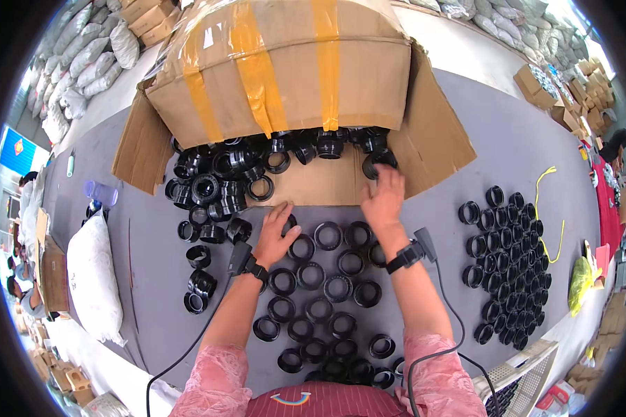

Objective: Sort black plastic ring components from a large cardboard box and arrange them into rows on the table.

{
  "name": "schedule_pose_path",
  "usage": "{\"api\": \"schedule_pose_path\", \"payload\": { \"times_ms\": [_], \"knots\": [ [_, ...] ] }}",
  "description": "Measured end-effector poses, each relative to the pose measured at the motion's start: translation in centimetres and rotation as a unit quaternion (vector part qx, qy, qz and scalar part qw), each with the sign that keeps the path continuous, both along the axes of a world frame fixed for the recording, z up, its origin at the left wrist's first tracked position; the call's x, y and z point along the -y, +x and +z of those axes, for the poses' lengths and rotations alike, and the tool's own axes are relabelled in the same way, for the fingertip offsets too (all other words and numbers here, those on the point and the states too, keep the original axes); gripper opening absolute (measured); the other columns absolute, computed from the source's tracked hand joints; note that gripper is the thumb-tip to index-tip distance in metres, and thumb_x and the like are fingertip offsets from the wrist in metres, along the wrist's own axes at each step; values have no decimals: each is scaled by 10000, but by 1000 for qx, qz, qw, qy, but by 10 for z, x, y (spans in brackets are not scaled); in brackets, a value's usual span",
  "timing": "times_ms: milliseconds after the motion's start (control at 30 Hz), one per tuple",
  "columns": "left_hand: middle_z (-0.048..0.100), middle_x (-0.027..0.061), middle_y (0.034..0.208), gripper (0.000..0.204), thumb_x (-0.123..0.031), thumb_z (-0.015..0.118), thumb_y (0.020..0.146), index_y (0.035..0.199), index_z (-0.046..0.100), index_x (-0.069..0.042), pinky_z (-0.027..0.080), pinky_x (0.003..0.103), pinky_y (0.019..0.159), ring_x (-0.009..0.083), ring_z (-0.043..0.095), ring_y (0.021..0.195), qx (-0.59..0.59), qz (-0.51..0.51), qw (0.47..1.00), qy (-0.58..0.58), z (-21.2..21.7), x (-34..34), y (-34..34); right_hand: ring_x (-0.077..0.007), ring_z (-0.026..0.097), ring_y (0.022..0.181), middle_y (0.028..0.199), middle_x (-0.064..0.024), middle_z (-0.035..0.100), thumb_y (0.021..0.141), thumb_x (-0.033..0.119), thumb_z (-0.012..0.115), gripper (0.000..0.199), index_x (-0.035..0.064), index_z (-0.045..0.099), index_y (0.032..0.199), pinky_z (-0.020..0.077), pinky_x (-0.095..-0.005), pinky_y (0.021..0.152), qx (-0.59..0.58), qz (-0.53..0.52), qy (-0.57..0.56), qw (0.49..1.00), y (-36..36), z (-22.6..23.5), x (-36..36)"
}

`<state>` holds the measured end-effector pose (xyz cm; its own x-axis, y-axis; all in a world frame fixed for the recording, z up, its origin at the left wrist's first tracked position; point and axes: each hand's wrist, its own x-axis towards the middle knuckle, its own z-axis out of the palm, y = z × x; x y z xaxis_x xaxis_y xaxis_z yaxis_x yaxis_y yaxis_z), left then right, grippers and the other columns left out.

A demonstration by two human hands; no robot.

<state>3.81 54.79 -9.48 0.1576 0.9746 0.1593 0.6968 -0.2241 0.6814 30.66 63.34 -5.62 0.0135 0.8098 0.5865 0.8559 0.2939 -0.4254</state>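
Note:
My left hand (pixel 277 233) is at the near edge of a large carton, its thumb and fingers closed around a black plastic ring (pixel 290 224), which is partly hidden by the hand. Inside the carton's opening, at the right, my right hand (pixel 384 198) has its fingers stretched out, the fingertips touching another black ring (pixel 370 167). Below and between my hands, several black rings (pixel 309 276) lie flat in loose rows on the grey table. The cardboard carton (pixel 285 83) lies on its side with yellow tape across it, black rings spilling out at its left.
At the right stand several rows of black rings (pixel 501 243) beside a yellow cord (pixel 544 201). A white sack (pixel 96 278) lies at the left edge of the grey table (pixel 160 340). A pale plastic crate (pixel 535 365) is at the lower right. Cables run from both wrist straps.

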Motion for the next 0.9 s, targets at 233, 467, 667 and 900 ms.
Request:
{"api": "schedule_pose_path", "payload": {
  "times_ms": [233,467,667,900],
  "knots": [
    [510,208,1424,562,-198,645,857,1369,523,-1,307,395,1141,343,450,1346,222,51,973,29,-27,10,5,-372,579,1044,1036,-202,650,747,177,755,392,39,621,1089,487,-455,889,136,-24,-178,974,38,-23,-36],
    [535,221,1390,527,-205,650,856,1326,554,12,325,398,1129,353,471,1326,212,67,975,9,-24,7,-5,-359,607,962,936,-175,665,738,190,775,294,38,617,935,516,-452,793,94,53,-200,974,57,7,46],
    [524,182,1416,517,-248,587,907,1356,535,4,298,380,1142,303,451,1350,221,38,974,-16,-26,1,-8,-357,602,946,936,-157,666,757,162,765,271,43,639,965,515,-452,789,98,88,-153,979,76,17,84],
    [549,161,1387,499,-254,598,913,1351,547,-19,330,367,1116,283,488,1308,222,27,974,-44,-32,-1,-12,-355,590,919,889,-160,658,748,144,766,242,22,622,899,501,-442,766,78,44,-138,986,85,25,89]
  ]
}}
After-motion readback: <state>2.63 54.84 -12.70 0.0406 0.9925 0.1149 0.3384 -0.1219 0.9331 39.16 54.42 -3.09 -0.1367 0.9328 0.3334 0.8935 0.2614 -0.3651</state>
